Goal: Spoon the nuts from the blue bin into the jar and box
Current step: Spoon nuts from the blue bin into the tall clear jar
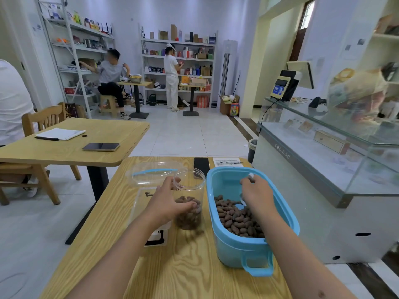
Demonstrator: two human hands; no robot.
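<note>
- Blue bin [248,247]: stands on the wooden table [177,266]; oblong, lidless, a handle on its near end; brown nuts [237,221] cover the near part of its floor, the far part shows bare blue.
- Right hand [258,196]: inside the blue bin, above the nuts; fingers curled round the white handle of a spoon [250,176], whose end shows above the knuckles; the bowl of the spoon is largely hidden behind the hand, so its load cannot be told.
- Jar [189,199]: clear plastic, open-topped, upright, just beside the blue bin on its left; nuts fill roughly its lower third.
- Left hand [170,202]: wrapped round the jar from the side away from the blue bin; thumb across the near wall, fingers reaching behind the far wall.
- Box [149,210]: clear, left of the jar and farther from the blue bin; mostly covered by the left hand and forearm; contents cannot be told.
- Clear lid [154,172] with a blue seal: lies beyond the box, far left of the blue bin.
- Black phone [201,166]: flat on the table just beyond the blue bin's far left corner; a printed paper [227,162] lies beside it, beyond the bin's far end.
</note>
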